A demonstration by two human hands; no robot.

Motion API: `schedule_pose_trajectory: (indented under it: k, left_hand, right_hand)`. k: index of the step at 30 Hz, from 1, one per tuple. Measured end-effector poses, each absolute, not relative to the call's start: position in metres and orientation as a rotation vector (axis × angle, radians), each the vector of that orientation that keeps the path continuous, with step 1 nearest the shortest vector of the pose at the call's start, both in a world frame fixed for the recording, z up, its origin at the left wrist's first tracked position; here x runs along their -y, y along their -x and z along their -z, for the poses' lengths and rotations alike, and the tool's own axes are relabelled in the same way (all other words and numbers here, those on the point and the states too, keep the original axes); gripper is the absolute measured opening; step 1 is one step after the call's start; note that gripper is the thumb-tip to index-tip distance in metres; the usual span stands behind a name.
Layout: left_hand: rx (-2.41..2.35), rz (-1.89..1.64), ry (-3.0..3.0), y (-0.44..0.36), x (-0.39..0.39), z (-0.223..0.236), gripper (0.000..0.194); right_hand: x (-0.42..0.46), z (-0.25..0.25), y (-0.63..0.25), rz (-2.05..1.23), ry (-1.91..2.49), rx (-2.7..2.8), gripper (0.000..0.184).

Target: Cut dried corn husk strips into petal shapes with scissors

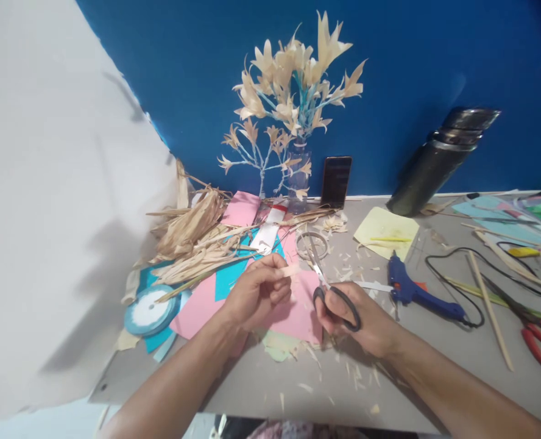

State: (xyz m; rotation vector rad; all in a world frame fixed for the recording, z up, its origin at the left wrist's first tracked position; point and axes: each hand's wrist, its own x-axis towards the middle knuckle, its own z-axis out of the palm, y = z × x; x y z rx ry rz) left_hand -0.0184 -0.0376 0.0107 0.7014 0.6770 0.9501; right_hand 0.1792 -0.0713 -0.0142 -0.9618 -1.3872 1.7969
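Between the thumb and fingers of my left hand [262, 285] is a small pale strip of dried husk [290, 270], its free end pointing right. My right hand [359, 317] grips black-handled scissors [320, 274], thumb and fingers in the loops. The blades point up and away, a short gap to the right of the strip. Under both hands lie pink paper sheets [304, 305] sprinkled with pale clippings. A roll of tape [312, 245] rests just behind the blades.
Dried husks [192, 231] and a blue ribbon spool [152, 310] lie at left. Husk flowers [293, 79] stand behind, beside a phone [336, 182]. To the right are a blue glue gun [421, 296], a leaning dark flask [439, 158], a wooden stick [490, 311] and red-handled scissors [538, 341].
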Motion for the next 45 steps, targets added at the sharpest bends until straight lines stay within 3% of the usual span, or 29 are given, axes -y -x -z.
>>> schedule_pose_trajectory:
  k: [10,29,45]
  left_hand:
    - [-0.602,-0.925,-0.735,0.025,0.034,-0.016,0.016]
    - [-0.468,-0.889,-0.764,0.03,0.031,-0.011,0.016]
    - [-0.397,-0.843,-0.739,0.032,0.029,-0.008,0.012]
  right_hand:
    - [0.072,0.019,-0.186,-2.022,0.803,1.543,0.061]
    - [0.073,0.013,-0.186,-2.063,0.788,1.55,0.061]
    - [0.073,0.02,-0.187,-2.078,0.859,1.577,0.036]
